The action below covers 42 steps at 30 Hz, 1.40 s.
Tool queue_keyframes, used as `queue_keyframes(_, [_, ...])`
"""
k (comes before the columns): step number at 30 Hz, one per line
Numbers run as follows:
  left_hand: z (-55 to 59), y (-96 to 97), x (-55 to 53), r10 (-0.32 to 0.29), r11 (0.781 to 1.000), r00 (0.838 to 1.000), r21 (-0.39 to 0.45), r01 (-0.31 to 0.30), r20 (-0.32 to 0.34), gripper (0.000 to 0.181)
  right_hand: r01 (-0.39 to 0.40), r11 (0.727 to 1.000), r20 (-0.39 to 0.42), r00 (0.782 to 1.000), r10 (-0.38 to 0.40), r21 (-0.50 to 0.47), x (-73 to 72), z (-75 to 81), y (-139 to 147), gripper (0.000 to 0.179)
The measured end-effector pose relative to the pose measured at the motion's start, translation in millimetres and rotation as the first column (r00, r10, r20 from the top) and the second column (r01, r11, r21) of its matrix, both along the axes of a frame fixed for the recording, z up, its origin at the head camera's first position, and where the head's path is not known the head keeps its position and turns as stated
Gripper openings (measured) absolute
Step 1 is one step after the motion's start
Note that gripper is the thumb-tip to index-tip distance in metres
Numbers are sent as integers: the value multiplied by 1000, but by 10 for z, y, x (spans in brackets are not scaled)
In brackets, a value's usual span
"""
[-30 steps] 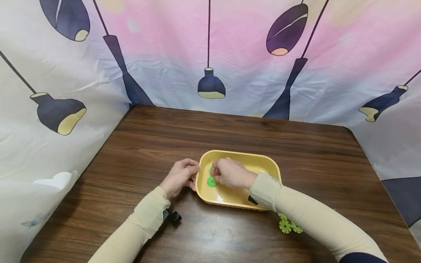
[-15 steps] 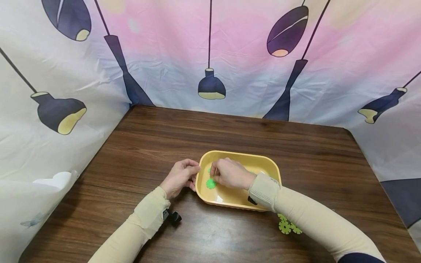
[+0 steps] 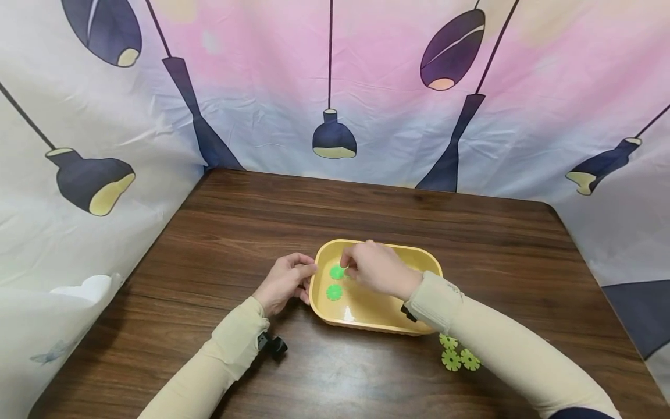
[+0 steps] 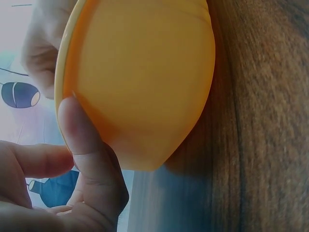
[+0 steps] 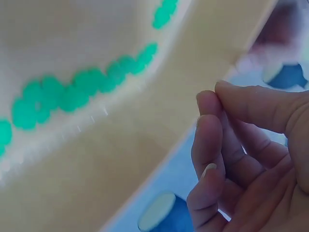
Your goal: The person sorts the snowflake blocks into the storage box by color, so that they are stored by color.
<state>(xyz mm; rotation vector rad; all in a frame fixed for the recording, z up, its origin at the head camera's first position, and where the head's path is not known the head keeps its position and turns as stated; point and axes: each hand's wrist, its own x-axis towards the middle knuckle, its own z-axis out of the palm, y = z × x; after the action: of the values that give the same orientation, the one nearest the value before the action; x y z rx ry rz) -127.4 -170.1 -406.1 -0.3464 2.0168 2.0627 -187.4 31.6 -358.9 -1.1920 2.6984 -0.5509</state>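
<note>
A yellow plastic tray [image 3: 366, 307] with rounded corners stands on the table. My left hand [image 3: 285, 282] grips its left end. In the left wrist view the left fingers [image 4: 79, 130] lie against the tray's outer wall and rim. Inside the tray, two green notched discs [image 3: 334, 292] lie flat near the left end. My right hand [image 3: 381, 270] hovers over the tray just right of them. Its fingers are curled, thumb and index tips together, and nothing shows between them in the right wrist view. That view also shows a blurred row of green discs [image 5: 87, 82] in the tray.
Several yellow-green notched discs [image 3: 451, 359] lie on the wooden table [image 3: 335, 378] beside the tray's front right corner, close to the right forearm. A patterned cloth [image 3: 272, 99] hangs behind the table. A small black device [image 3: 276, 347] sits at the left wrist.
My right hand has moved right and slightly up from the near green disc, leaving two discs in plain sight. The near disc has shifted slightly toward me. The left hand stays at the tray's end.
</note>
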Motion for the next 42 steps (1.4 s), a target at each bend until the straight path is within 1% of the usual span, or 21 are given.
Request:
queue_keyframes(4, [-10,-9,-6,4,1000,1000,-6,-4,-2,21,28,998,-23,999,-29,-48,-4,175,107,5])
queue_keyframes(10, [-10,-8,-10,5,1000,1000,3,-5,-2,23,83,989,-68,993,-91,-122,-1,413,343,4])
queue_keyframes(15, [-9,-11,-11,4,1000,1000,8,-4,-13,24,136,971,-83,985,-155,-198,16,531,625,5])
queue_keyframes(19, [-10,-10,-2,4,1000,1000,4,-4,-6,24,181,949,-112,970,-216,-258,57,570,909,7])
queue_keyframes(23, [-5,-4,6,-4,1000,1000,4,4,-4,23,273,908,-114,940,-322,-317,141,585,1230,7])
queue_keyframes(27, [3,-7,8,-2,1000,1000,7,2,-6,23,366,868,-100,902,-419,-334,202,551,1521,6])
queue_keyframes(30, [5,-9,7,-1,1000,1000,11,1,-7,23,424,844,-88,876,-474,-328,226,490,1712,10])
queue_keyframes(33, [3,-5,5,-4,1000,1000,13,4,-12,23,471,826,-77,853,-516,-310,244,406,1875,14])
queue_keyframes(35, [1,-1,4,-5,1000,1000,13,5,-14,23,496,821,-64,845,-532,-282,253,333,1965,17])
queue_keyframes(36, [1,1,4,-5,1000,1000,13,6,-15,23,505,824,-60,842,-535,-257,255,292,2002,19])
queue_keyframes(38, [2,6,5,-6,1000,1000,12,6,-15,23,512,839,-28,851,-525,-186,260,204,2068,22])
queue_keyframes(40, [7,8,6,-6,1000,1000,11,6,-15,24,500,862,15,866,-500,-88,264,105,2118,27])
queue_keyframes(42, [12,9,7,-7,1000,1000,10,7,-16,24,465,885,56,884,-465,10,270,-3,2143,34])
